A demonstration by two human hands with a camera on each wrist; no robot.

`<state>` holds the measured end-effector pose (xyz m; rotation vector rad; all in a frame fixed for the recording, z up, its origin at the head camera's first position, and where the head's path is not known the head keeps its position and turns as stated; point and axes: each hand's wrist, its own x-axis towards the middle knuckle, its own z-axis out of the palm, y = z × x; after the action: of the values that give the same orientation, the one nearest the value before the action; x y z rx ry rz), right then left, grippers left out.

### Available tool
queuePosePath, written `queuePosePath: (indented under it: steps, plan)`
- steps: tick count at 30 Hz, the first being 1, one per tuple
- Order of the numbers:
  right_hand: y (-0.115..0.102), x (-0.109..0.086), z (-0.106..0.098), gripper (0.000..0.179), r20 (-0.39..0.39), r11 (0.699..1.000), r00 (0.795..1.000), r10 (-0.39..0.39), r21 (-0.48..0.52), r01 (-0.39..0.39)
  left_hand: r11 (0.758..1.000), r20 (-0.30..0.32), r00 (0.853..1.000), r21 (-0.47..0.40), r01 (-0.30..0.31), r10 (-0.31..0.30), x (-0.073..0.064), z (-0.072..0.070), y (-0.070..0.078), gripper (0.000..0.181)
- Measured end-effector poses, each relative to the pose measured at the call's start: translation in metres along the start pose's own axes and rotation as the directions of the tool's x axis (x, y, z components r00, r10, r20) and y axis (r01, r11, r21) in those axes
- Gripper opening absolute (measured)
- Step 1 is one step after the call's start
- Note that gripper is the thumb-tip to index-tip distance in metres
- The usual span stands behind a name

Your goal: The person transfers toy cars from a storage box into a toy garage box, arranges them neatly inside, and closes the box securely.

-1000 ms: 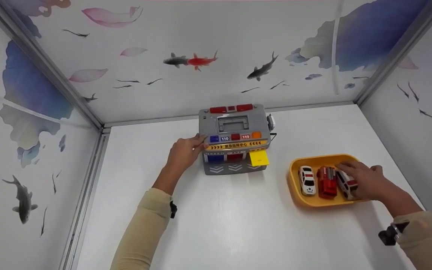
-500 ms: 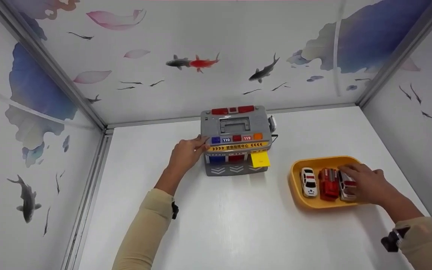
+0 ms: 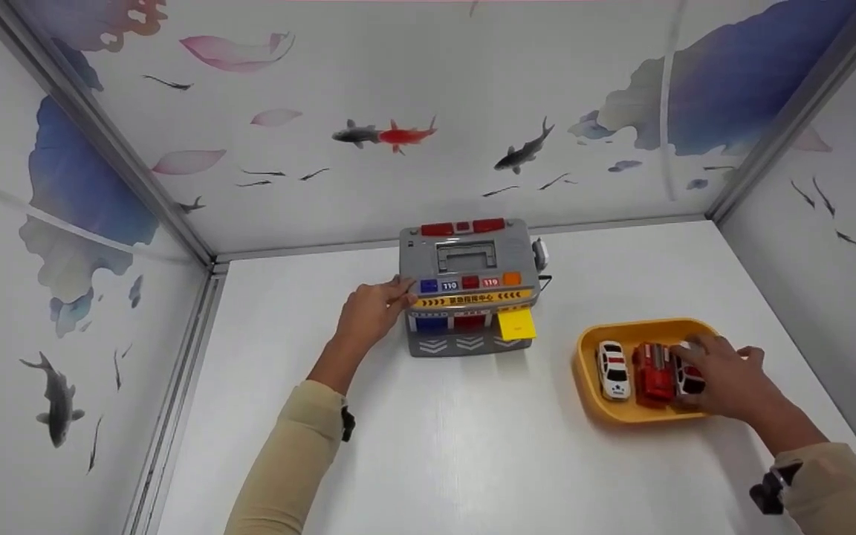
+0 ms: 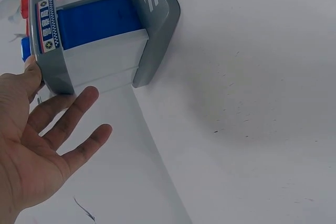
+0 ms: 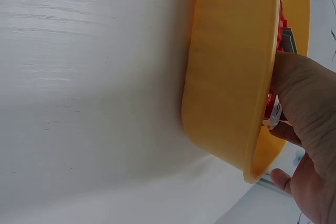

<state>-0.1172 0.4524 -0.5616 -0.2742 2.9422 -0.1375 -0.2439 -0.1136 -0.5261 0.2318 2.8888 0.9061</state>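
Note:
A grey toy emergency station with red and blue garage doors stands near the back wall. My left hand pinches the left end of its roof; in the left wrist view the thumb lies on top and two other fingers are spread free. At the right, my right hand reaches into a yellow tray and grips a white-and-red toy car, partly hidden by the fingers. Beside that car lie a red toy fire engine and a white toy police car.
A yellow flap sticks out from the station's front right. White panels printed with fish and petals enclose the white table at the back and both sides. A small white part projects from the station's right side.
The white-and-red car has turned straighter in the tray under my right hand, whose fingers have moved closer round it. My left hand stays on the station's roof. The head view has shifted slightly.

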Motion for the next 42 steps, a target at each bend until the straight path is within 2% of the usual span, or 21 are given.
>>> queuePosePath:
  steps: [9, 13, 19, 28, 34, 42]
  plan:
    - [0.005, -0.002, 0.009, 0.098, -0.019, 1.000, 1.000, 0.018, -0.009, -0.018, 1.000, 0.010, 1.000, 0.008, 0.011, -0.011, -0.001, 0.001, 0.004, 0.049]
    - [0.006, 0.000, 0.009, 0.101, -0.019, 1.000, 0.999, 0.030, 0.011, -0.029, 1.000, 0.006, 1.000, 0.011, -0.006, 0.006, 0.000, -0.001, 0.004, 0.048]
    - [0.006, 0.003, -0.006, 0.094, -0.067, 0.998, 0.997, 0.031, 0.054, -0.027, 0.998, -0.032, 0.997, 0.008, -0.063, 0.063, 0.004, -0.002, 0.001, 0.049]
    - [-0.006, 0.006, -0.027, 0.090, -0.054, 0.994, 0.997, 0.058, 0.096, -0.052, 1.000, -0.006, 1.000, 0.027, -0.017, 0.017, 0.002, -0.001, 0.000, 0.050]
    - [-0.018, 0.011, -0.039, 0.086, -0.094, 0.992, 0.996, 0.011, 0.126, 0.001, 1.000, 0.000, 1.000, 0.017, -0.001, 0.001, 0.001, 0.001, 0.001, 0.049]
    - [-0.036, 0.021, -0.049, 0.082, -0.146, 0.984, 0.989, -0.025, 0.170, 0.050, 1.000, -0.013, 1.000, 0.029, -0.011, 0.012, 0.002, 0.001, 0.002, 0.048]
